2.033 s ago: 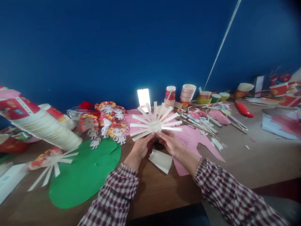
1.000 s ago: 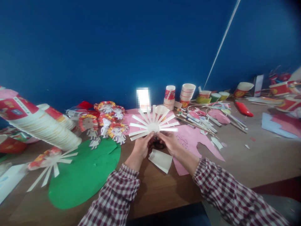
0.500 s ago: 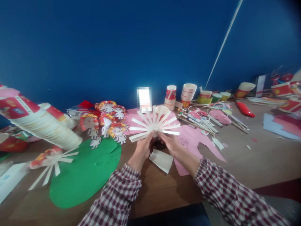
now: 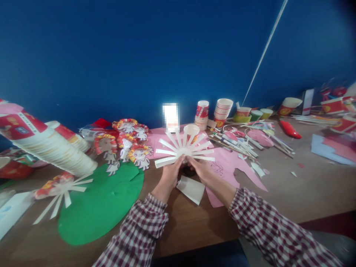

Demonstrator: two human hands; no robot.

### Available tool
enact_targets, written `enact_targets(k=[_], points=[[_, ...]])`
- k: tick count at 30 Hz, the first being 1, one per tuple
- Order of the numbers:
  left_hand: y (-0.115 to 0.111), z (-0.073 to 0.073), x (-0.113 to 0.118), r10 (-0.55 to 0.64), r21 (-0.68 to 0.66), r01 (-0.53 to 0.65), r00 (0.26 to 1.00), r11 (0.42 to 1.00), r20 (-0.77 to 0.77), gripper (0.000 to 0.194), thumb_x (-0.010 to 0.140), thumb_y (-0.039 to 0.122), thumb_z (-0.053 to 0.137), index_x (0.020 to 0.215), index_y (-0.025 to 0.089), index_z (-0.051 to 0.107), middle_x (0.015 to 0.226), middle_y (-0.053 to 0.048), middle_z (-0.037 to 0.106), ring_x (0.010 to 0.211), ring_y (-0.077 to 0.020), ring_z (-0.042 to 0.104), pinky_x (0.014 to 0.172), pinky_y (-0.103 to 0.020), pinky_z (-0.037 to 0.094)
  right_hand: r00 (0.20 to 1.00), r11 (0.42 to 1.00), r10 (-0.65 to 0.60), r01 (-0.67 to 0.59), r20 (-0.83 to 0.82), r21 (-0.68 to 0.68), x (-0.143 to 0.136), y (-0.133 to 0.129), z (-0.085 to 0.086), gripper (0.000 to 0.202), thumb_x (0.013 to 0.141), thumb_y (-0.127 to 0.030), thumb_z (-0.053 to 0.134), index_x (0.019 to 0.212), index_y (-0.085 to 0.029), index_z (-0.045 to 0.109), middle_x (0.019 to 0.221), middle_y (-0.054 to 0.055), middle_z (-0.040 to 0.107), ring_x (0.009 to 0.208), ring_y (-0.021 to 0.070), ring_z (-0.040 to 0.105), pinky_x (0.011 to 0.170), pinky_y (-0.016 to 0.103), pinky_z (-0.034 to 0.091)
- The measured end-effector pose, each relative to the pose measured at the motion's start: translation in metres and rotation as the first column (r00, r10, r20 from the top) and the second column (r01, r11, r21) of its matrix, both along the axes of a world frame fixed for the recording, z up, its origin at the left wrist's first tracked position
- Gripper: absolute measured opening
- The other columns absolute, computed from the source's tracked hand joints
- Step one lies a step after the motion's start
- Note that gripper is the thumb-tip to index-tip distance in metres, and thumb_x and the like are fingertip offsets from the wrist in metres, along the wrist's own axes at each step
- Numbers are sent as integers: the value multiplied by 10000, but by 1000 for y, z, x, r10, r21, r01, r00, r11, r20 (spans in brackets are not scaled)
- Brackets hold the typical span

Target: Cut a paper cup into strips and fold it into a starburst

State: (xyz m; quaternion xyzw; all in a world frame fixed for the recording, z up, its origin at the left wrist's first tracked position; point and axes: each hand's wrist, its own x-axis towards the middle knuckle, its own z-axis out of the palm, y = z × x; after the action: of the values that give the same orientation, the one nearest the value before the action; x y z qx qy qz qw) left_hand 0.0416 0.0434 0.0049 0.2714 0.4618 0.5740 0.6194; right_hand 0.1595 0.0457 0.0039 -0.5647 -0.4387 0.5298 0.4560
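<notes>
Both hands were found at a cut paper cup point(image 4: 184, 151), its wall slit into white strips that fanned outward like spokes, held just above the wooden table point(image 4: 292, 193). The left hand point(image 4: 170, 175) pinched the cup's near edge at the hub, thumb and fingertips pressed together on the paper; the right hand point(image 4: 200, 170) pinched the same hub from the other side, fingers likewise closed on it. Both sleeves were of red-and-white check. Directly below the cup, between the two wrists, lay a loose piece of white paper point(image 4: 191, 189), and a small dark object sat under the hands, too hidden to identify. A pink sheet point(image 4: 230, 167) lay under and to the right of the cup, flat on the table. To the left of the cup lay a large green paper disc point(image 4: 102, 202), with a cluster of red-and-yellow paper figures point(image 4: 126, 142) at its far edge. Further left of the cup, a long stack of nested paper cups point(image 4: 47, 146) lay on its side, and a second fanned cup point(image 4: 59, 191) rested at the disc's left edge. Behind the cup, against the blue wall, stood upright cup stacks point(image 4: 221, 111); to the right of these lay scattered sticks and scraps point(image 4: 250, 142).
</notes>
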Motion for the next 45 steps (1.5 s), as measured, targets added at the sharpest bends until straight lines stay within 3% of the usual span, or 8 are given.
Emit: enact_targets(k=[5, 11, 18, 25, 32, 45], points=[[1, 0, 0, 15, -7, -15, 1000, 1000, -7, 358, 551, 310, 807, 821, 108, 687, 811, -70, 703, 687, -154, 632, 669, -265, 504, 998, 995, -22, 27, -54, 100, 3, 3, -2, 326, 678, -500, 657, 608, -182, 648, 547, 31, 595, 590, 187, 550, 543, 308, 417], [-2, 7, -1, -2, -105, 4, 1000, 994, 21, 330, 570, 344, 798, 716, 79, 666, 646, -65, 669, 544, -146, 607, 539, -264, 493, 989, 998, 29, -20, -143, 63, -1, 2, 2, 331, 650, -492, 678, 637, -165, 627, 587, 20, 605, 553, 145, 522, 532, 282, 416], [-2, 8, -1, -124, 130, 118, 992, 984, 34, 436, 559, 303, 810, 917, 101, 664, 825, -89, 703, 694, -186, 650, 653, -303, 528, 990, 998, -51, 56, -130, 32, 1, 4, 2, 342, 629, -491, 692, 614, -160, 606, 539, 9, 568, 512, 133, 487, 497, 274, 381], [1, 7, -1, -89, 61, 91, 996, 994, -24, 387, 530, 316, 821, 792, 75, 668, 695, -68, 669, 563, -125, 595, 540, -242, 483, 999, 994, -16, 19, -29, 110, 3, 4, 7, 346, 666, -483, 649, 550, -168, 565, 496, -20, 500, 497, 106, 421, 495, 260, 346], [3, 2, -2, -37, 81, 39, 999, 996, -26, 338, 565, 300, 805, 779, 80, 665, 694, -60, 665, 604, -120, 600, 589, -232, 477, 985, 982, 81, -53, -153, 184, 0, 6, 5, 233, 660, -391, 666, 758, -181, 645, 735, 36, 653, 662, 165, 559, 628, 304, 449], [4, 1, -2, -36, 91, 41, 998, 995, -50, 315, 564, 295, 795, 776, 93, 678, 722, -57, 679, 626, -126, 610, 637, -254, 492, 975, 985, 40, -1, -220, 175, -2, 7, 9, 210, 616, -333, 676, 747, -176, 627, 715, 27, 650, 678, 171, 585, 653, 304, 454]])
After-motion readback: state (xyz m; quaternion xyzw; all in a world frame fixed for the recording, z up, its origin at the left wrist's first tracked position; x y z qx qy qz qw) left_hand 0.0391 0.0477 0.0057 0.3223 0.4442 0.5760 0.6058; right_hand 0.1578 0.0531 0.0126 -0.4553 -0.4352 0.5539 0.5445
